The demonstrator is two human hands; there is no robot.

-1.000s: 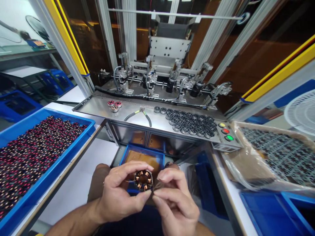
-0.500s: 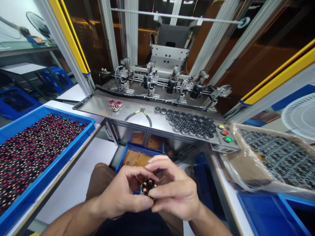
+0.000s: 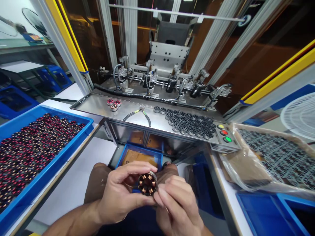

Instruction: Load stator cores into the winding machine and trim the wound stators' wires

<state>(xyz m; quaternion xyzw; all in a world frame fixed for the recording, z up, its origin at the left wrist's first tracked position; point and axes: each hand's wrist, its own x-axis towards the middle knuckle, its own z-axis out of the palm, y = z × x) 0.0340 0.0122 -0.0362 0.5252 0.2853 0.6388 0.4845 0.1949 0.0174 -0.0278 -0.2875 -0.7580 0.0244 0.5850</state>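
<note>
Above my lap, my left hand [image 3: 125, 190] grips a round motor stator [image 3: 147, 183] between thumb and fingers. Copper windings ring its dark centre, and its face is turned up toward me. My right hand [image 3: 176, 201] is closed in a pinch at the stator's lower right edge; whatever lies between those fingertips is hidden. Farther off on the metal ledge, a small group of stators with red and copper windings [image 3: 114, 104] sits left of a pair of cutting pliers [image 3: 139, 113]. Many black stator cores without windings [image 3: 189, 121] cover the ledge's right part.
A blue tray [image 3: 90, 126] of wound stators stands at left. At right are a control box with coloured buttons [image 3: 224, 132] and a plastic-lined carton of cores [image 3: 278, 157]. Behind the ledge runs a row of machine fixtures [image 3: 172, 85]. Below lies a blue bin [image 3: 158, 160].
The stator has been tilted so its wound face shows more fully. My right hand has moved off its top, down and right, into a pinch at its edge.
</note>
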